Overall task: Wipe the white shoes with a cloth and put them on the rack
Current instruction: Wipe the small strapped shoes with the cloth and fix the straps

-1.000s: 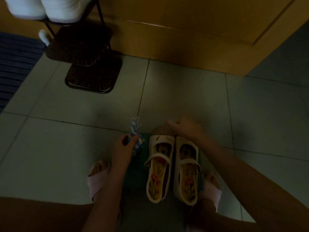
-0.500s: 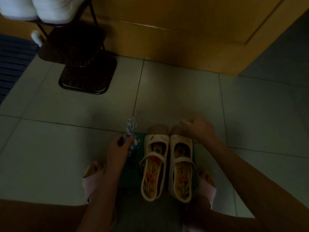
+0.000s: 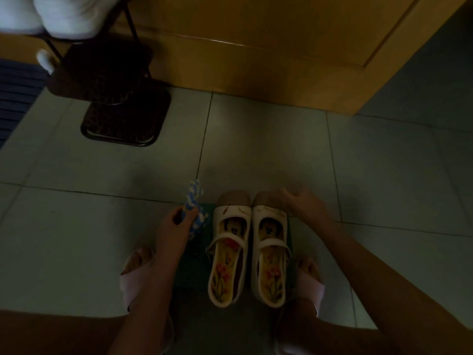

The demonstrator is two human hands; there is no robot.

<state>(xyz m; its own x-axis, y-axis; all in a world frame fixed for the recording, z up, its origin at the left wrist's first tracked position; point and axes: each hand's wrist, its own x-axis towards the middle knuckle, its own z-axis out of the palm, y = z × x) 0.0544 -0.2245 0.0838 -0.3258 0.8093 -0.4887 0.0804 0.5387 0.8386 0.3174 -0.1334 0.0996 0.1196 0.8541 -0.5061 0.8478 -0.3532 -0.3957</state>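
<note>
A cloth (image 3: 195, 201) is gripped in the left hand (image 3: 176, 228), ready for wiping; the right hand (image 3: 307, 206) is held loose and empty by the shoes (image 3: 227, 238), paired on the floor (image 3: 256, 149), well apart from the rack (image 3: 122, 124).

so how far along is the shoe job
Nothing looks finished: both white shoes stand side by side on the floor, not on the rack. In hand: the left hand holds the cloth; the right hand is by one shoe's toe. Left: any wiping, then racking both.
</note>
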